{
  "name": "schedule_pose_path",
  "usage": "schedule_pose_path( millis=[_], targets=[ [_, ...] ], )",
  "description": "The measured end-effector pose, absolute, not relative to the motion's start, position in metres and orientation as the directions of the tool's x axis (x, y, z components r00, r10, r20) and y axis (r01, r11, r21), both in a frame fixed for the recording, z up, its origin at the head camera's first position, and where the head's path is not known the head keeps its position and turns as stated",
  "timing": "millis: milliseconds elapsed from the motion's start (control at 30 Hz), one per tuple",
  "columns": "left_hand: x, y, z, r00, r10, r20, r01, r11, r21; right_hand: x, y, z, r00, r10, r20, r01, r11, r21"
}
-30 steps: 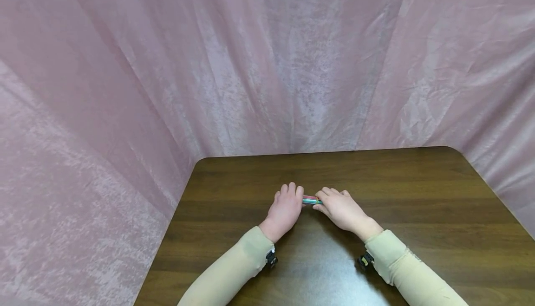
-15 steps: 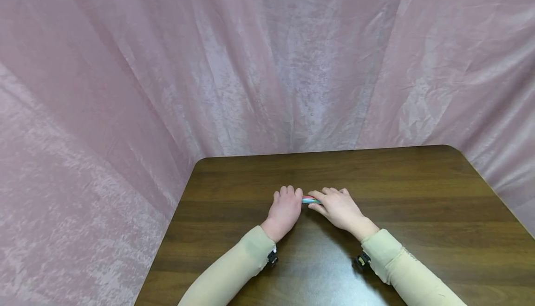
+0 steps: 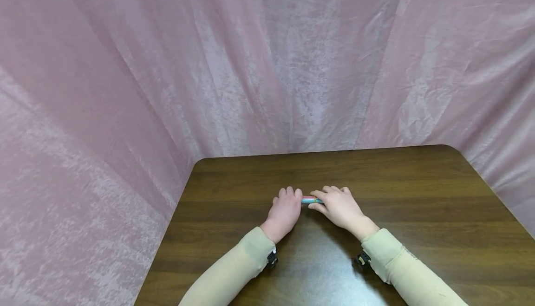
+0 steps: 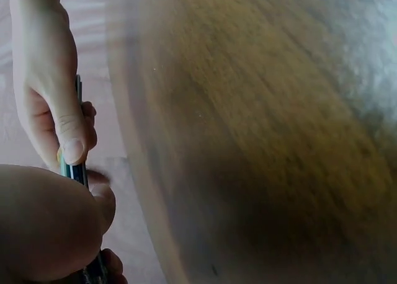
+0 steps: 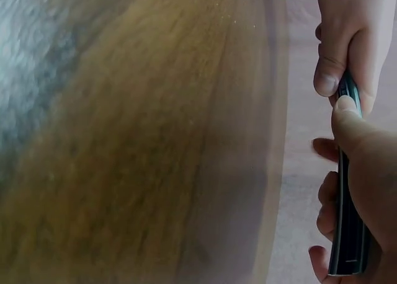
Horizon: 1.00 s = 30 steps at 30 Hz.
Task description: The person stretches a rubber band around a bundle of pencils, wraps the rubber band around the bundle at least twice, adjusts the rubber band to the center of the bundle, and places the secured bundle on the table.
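Note:
My left hand (image 3: 285,209) grips the left end of a slim bundle of pen-like sticks (image 3: 307,199), which shows red, white and teal stripes in the head view. A narrow yellow-orange band (image 3: 315,199) goes round the bundle at the fingertips of my right hand (image 3: 339,207). That hand holds the other end between thumb and fingers. In the right wrist view the bundle (image 5: 348,234) looks dark and runs back under the right palm, its thumb lying along it. The left hand covers most of its own end. Both hands are close together over the table.
A brown wood-grain table (image 3: 397,180) lies under both arms, with a bright reflection near its front. Pink velvet curtains (image 3: 292,64) hang behind and beside it. Each sleeve carries a small dark wrist camera (image 3: 272,257).
The right hand has shifted slightly left along the bundle and its thumb and forefinger have spread. The band shows more plainly now. The left hand has barely moved.

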<state>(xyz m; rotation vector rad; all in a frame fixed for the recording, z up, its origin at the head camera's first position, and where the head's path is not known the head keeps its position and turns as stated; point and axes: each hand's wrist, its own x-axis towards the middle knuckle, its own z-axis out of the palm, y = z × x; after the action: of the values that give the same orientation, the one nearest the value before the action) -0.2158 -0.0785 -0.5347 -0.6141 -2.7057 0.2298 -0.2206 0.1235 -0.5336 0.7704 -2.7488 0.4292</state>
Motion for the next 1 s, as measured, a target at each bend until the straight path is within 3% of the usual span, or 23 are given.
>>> schedule_pose_path(
  millis=[333,500,700,1000],
  targets=[
    [-0.222,-0.087,-0.532,-0.849,0.474,0.234,0.424,0.875,-0.235,-0.224,0.122,-0.536,-0.846,-0.451,0.284,-0.518,0.823,-0.235],
    [-0.233,-0.102,-0.532,-0.875,0.469,0.118,0.456,0.881,-0.125,-0.229,0.129,-0.533,-0.839,-0.46,0.292,-0.531,0.811,-0.245],
    [-0.247,-0.11,-0.538,-0.861,0.506,0.045,0.504,0.862,-0.049,-0.236,0.142,-0.536,-0.835,-0.477,0.274,-0.54,0.806,-0.241],
    [-0.26,-0.101,-0.541,-0.86,0.507,0.059,0.504,0.861,-0.059,-0.245,0.149,-0.541,-0.86,-0.445,0.251,-0.501,0.828,-0.252]
  ],
)
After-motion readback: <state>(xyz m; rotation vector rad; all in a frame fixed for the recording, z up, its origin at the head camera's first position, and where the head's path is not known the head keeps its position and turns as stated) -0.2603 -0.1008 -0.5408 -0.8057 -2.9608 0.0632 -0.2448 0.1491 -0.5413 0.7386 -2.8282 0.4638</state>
